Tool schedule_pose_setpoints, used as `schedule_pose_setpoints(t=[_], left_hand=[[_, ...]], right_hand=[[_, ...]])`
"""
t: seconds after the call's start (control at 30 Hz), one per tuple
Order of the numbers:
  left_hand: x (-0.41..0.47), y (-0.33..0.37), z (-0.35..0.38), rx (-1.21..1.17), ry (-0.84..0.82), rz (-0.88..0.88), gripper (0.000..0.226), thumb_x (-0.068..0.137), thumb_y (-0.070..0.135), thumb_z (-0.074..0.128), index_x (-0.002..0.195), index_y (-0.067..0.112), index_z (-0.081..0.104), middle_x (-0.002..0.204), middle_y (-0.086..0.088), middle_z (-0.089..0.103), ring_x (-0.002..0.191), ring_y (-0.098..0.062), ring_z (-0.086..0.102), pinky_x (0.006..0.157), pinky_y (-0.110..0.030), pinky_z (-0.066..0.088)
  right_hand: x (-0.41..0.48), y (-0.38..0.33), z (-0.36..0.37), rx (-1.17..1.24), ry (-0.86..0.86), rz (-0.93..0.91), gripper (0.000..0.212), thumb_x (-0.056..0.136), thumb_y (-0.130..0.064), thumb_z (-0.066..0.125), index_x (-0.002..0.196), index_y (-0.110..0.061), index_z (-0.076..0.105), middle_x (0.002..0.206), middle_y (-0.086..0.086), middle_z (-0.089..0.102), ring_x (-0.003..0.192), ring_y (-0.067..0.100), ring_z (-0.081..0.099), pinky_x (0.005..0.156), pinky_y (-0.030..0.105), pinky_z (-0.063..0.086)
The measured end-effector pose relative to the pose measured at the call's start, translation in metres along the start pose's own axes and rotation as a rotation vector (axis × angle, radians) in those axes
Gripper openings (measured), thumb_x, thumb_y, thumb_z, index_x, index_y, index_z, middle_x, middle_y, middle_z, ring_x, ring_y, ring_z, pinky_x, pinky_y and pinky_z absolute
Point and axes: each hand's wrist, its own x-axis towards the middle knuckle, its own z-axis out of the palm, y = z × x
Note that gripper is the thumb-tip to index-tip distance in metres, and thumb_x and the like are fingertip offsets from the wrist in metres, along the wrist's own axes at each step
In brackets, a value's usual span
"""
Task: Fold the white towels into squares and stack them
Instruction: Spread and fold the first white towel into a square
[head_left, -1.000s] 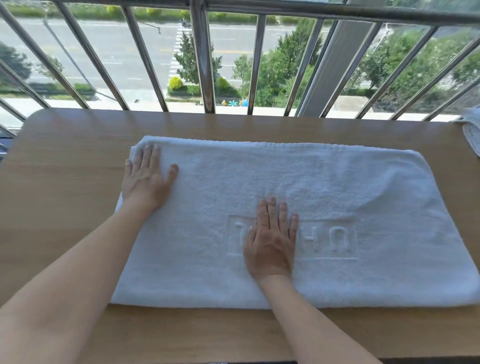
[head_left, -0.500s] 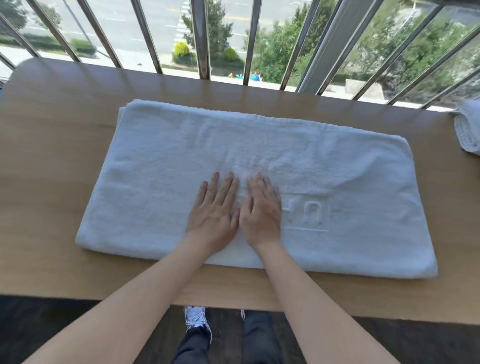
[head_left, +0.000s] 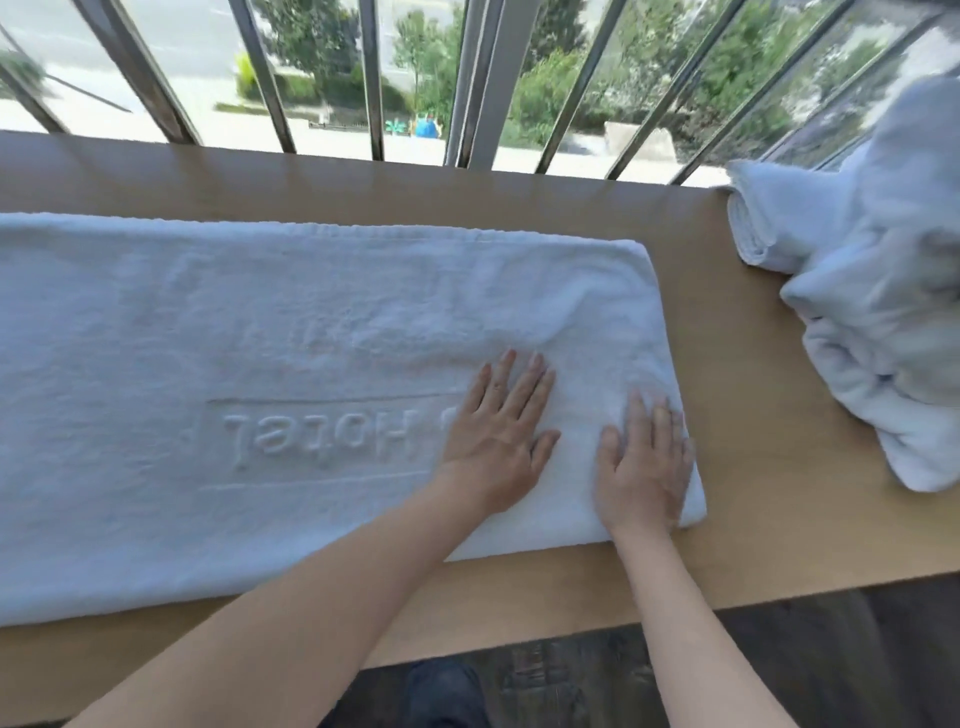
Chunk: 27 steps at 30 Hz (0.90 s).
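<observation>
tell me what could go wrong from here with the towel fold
1. A raised crease sits beyond the left hand; folding the towel now might trap it and leave a lumpy square.
2. The right hand presses by the towel's end, close to the loose towel pile, which a fold could snag.

Bright daylight floods in through the window bars (head_left: 370, 78) ahead of me, washing out the pavement (head_left: 228, 130) beyond. My view smears with motion blur, worst on the crumpled towels (head_left: 878, 322) at right; the bars splay outward toward the edges.
</observation>
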Motion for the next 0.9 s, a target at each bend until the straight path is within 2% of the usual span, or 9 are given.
schedule_pose_setpoints(t=[0.07,0.17,0.3,0.43,0.53,0.7,0.8,0.87,0.9], left_hand=[[0.025,0.019,0.003,0.034,-0.030,0.082,0.068,0.102,0.053,0.006,0.161,0.021,-0.003,0.167,0.003,-0.013,0.152,-0.024,-0.023,0.120,-0.042,-0.021],[0.070,0.040,0.002,0.076,-0.049,0.150,0.067,0.101,0.053,0.007,0.160,0.024,-0.001,0.167,0.003,-0.009,0.153,-0.022,-0.017,0.120,-0.040,-0.022],[0.132,0.056,-0.006,0.098,-0.024,0.115,0.068,0.102,0.054,0.011,0.161,0.021,0.000,0.169,0.002,-0.005,0.154,-0.018,-0.012,0.121,-0.038,-0.018],[0.176,0.059,-0.015,0.034,-0.030,0.042,0.070,0.104,0.055,0.020,0.161,0.019,0.000,0.169,0.004,-0.004,0.154,-0.016,-0.012,0.124,-0.039,-0.010],[0.195,0.063,-0.027,-0.087,0.013,-0.024,0.066,0.103,0.053,0.037,0.158,0.019,0.023,0.167,0.004,0.017,0.154,-0.018,0.010,0.123,-0.036,0.006],[0.202,0.060,-0.053,-0.460,0.113,-0.176,0.036,0.097,0.048,0.060,0.111,0.016,0.069,0.113,0.005,0.064,0.110,-0.016,0.057,0.090,-0.028,0.039],[0.203,0.051,-0.072,-0.669,0.033,-0.273,0.047,0.095,0.058,0.055,0.073,0.017,0.057,0.072,0.011,0.058,0.069,-0.007,0.054,0.070,-0.030,0.039],[0.200,0.041,-0.086,-0.775,0.015,-0.335,0.054,0.089,0.065,0.060,0.063,0.020,0.044,0.055,0.017,0.043,0.053,-0.003,0.042,0.060,-0.027,0.033],[0.198,0.033,-0.092,-0.813,0.020,-0.357,0.052,0.085,0.065,0.066,0.065,0.020,0.050,0.057,0.018,0.045,0.055,-0.002,0.044,0.059,-0.026,0.034]], right_hand=[[-0.001,0.016,-0.005,0.033,0.051,0.076,0.056,0.102,-0.042,0.032,0.154,-0.023,0.036,0.159,0.012,0.035,0.144,0.032,0.032,0.117,0.050,0.023],[-0.002,0.030,-0.011,0.097,0.145,0.137,0.049,0.098,-0.037,0.050,0.140,-0.012,0.054,0.125,0.015,0.058,0.112,0.036,0.053,0.092,0.048,0.040],[0.002,0.045,-0.020,0.251,0.054,0.343,0.045,0.096,-0.045,0.051,0.123,-0.009,0.055,0.106,0.010,0.059,0.096,0.034,0.056,0.079,0.044,0.048],[0.010,0.046,-0.032,0.415,-0.053,0.307,0.035,0.098,-0.049,0.042,0.082,-0.019,0.047,0.078,-0.005,0.053,0.079,0.023,0.052,0.066,0.038,0.040],[0.013,0.042,-0.044,0.771,-0.132,0.285,0.040,0.098,-0.047,0.039,0.072,-0.016,0.042,0.065,-0.009,0.046,0.062,0.012,0.043,0.059,0.033,0.036],[0.014,0.017,-0.057,1.433,-0.481,0.384,0.025,0.095,-0.034,0.049,0.082,-0.013,0.052,0.076,-0.002,0.055,0.067,0.012,0.051,0.057,0.023,0.043],[0.020,-0.007,-0.062,1.431,-0.672,0.276,0.027,0.091,-0.037,0.057,0.094,-0.011,0.058,0.089,0.000,0.064,0.080,0.014,0.061,0.069,0.027,0.052],[0.023,-0.025,-0.064,1.391,-0.722,0.206,0.027,0.091,-0.037,0.060,0.098,-0.011,0.059,0.091,-0.001,0.062,0.084,0.014,0.059,0.077,0.032,0.050],[0.023,-0.033,-0.065,1.367,-0.737,0.170,0.025,0.090,-0.038,0.061,0.096,-0.013,0.059,0.089,-0.004,0.059,0.083,0.013,0.057,0.077,0.031,0.049]])
